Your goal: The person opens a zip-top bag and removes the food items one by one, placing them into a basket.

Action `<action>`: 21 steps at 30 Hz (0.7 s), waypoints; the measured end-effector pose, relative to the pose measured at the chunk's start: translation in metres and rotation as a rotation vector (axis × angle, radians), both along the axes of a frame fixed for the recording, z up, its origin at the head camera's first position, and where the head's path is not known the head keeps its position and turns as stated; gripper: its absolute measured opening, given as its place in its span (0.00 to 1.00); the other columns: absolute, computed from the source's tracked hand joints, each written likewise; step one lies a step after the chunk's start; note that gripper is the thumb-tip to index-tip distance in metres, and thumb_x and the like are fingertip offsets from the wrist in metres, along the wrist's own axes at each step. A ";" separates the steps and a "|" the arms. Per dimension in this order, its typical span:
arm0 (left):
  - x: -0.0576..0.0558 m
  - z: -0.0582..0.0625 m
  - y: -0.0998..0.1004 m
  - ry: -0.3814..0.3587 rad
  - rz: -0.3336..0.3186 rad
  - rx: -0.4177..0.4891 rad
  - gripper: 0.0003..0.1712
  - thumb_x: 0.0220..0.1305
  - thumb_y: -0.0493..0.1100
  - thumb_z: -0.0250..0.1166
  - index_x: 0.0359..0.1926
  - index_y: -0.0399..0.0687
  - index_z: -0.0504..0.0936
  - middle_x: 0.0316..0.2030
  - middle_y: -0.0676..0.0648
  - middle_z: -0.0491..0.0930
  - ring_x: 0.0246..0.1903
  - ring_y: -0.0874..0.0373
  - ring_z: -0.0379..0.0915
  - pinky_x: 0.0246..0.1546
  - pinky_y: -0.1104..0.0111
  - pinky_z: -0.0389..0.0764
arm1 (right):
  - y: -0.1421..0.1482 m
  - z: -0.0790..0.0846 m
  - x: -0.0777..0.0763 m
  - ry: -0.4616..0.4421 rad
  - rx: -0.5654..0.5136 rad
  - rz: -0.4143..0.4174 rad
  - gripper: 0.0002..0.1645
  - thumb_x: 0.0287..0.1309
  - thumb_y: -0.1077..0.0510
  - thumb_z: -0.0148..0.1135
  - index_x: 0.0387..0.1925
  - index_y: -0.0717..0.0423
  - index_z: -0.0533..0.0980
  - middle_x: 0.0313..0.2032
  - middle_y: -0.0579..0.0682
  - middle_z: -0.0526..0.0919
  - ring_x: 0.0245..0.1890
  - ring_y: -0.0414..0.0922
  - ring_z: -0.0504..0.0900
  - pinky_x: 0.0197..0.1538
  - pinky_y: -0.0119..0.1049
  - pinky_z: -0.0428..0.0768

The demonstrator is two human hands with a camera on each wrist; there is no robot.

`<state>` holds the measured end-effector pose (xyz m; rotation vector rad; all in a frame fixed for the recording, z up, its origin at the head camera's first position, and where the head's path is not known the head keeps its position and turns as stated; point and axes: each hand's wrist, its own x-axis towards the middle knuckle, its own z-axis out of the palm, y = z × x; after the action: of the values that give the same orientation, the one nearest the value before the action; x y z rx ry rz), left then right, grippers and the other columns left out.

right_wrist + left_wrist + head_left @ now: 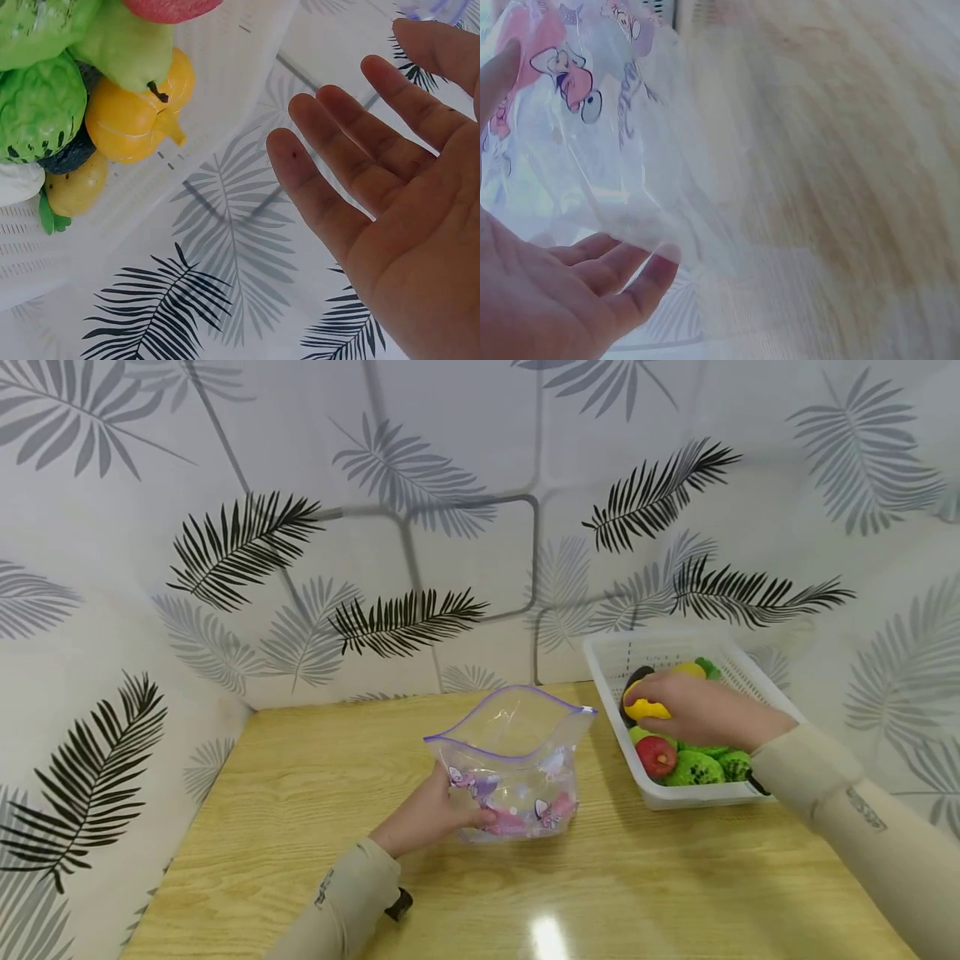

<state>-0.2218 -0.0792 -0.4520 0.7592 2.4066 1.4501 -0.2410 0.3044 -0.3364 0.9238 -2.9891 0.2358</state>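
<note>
Wooden table [300,827] bears bag [517,768] and basket [622,652]

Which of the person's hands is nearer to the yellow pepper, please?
Right. The right hand hovers open over the yellow pepper in the basket; the left hand holds the bag.

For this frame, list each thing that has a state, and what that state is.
Zip bag: upright on the table, mouth open, held at its side.
Left hand: holds the zip bag.
Right hand: open, over the basket, gripping nothing.
White basket: filled with toy produce.
Yellow pepper: lying in the basket.
</note>
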 end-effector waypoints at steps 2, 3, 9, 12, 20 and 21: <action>-0.002 0.001 -0.001 -0.034 0.053 -0.008 0.54 0.48 0.60 0.73 0.67 0.56 0.49 0.59 0.47 0.66 0.57 0.53 0.62 0.57 0.46 0.68 | -0.002 0.001 0.004 -0.012 -0.003 -0.016 0.15 0.60 0.55 0.62 0.49 0.54 0.79 0.48 0.53 0.81 0.47 0.48 0.76 0.50 0.51 0.78; -0.007 -0.003 -0.002 -0.051 0.066 0.010 0.51 0.49 0.61 0.72 0.65 0.54 0.50 0.56 0.45 0.69 0.55 0.51 0.65 0.54 0.45 0.71 | -0.003 0.001 0.005 -0.019 -0.004 -0.025 0.16 0.60 0.55 0.62 0.49 0.54 0.78 0.49 0.52 0.81 0.47 0.48 0.76 0.51 0.51 0.78; -0.024 0.001 -0.003 -0.179 0.176 0.121 0.50 0.54 0.65 0.65 0.67 0.51 0.49 0.48 0.40 0.79 0.44 0.54 0.75 0.51 0.47 0.74 | -0.006 -0.001 0.011 -0.041 -0.022 -0.041 0.17 0.59 0.54 0.64 0.50 0.54 0.78 0.48 0.49 0.81 0.48 0.47 0.76 0.52 0.51 0.78; -0.030 0.004 -0.004 -0.221 0.227 0.117 0.50 0.56 0.69 0.61 0.69 0.50 0.50 0.53 0.40 0.76 0.47 0.54 0.73 0.52 0.47 0.73 | -0.006 -0.003 0.012 -0.038 -0.028 -0.037 0.19 0.58 0.54 0.64 0.51 0.55 0.78 0.48 0.49 0.81 0.48 0.46 0.76 0.52 0.52 0.77; -0.038 0.001 -0.008 -0.246 0.326 0.063 0.49 0.59 0.72 0.55 0.69 0.46 0.55 0.50 0.39 0.71 0.36 0.51 0.70 0.44 0.53 0.78 | -0.006 -0.008 0.014 -0.072 -0.028 -0.052 0.20 0.59 0.54 0.64 0.52 0.55 0.77 0.50 0.51 0.80 0.51 0.47 0.74 0.54 0.53 0.76; -0.038 0.001 -0.008 -0.241 0.340 0.061 0.48 0.58 0.72 0.55 0.68 0.46 0.56 0.49 0.40 0.72 0.36 0.52 0.71 0.43 0.53 0.78 | -0.007 -0.009 0.015 -0.075 -0.025 -0.050 0.20 0.59 0.54 0.64 0.52 0.56 0.77 0.50 0.51 0.80 0.51 0.47 0.74 0.54 0.52 0.76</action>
<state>-0.2600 -0.0874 -0.4505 0.1727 2.3920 1.6344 -0.2265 0.2976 -0.3457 0.8552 -3.0652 0.3127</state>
